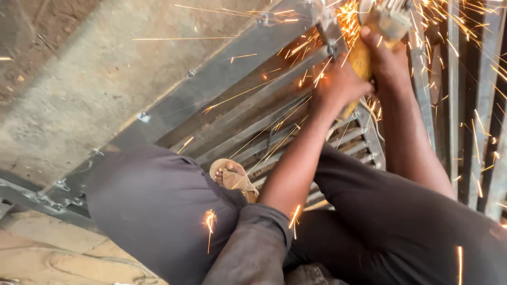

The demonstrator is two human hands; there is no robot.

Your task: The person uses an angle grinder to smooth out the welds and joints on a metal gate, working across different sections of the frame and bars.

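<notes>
A yellow angle grinder (364, 53) runs against a grey steel frame (232, 74) near the top of the view and throws orange sparks all around. My left hand (338, 84) grips the grinder's yellow body from the left. Further up, my right hand (388, 55) is closed around its head end. The disc itself is hidden by glare and sparks. Both forearms reach up from my lap over my dark trousers (153, 206).
The frame's flat bars and thin rods (454, 105) run under my legs and off to the right. My sandalled foot (232, 177) rests on the bars. Bare concrete floor (68, 84) lies to the left, with small brackets (142, 116) along the frame's edge.
</notes>
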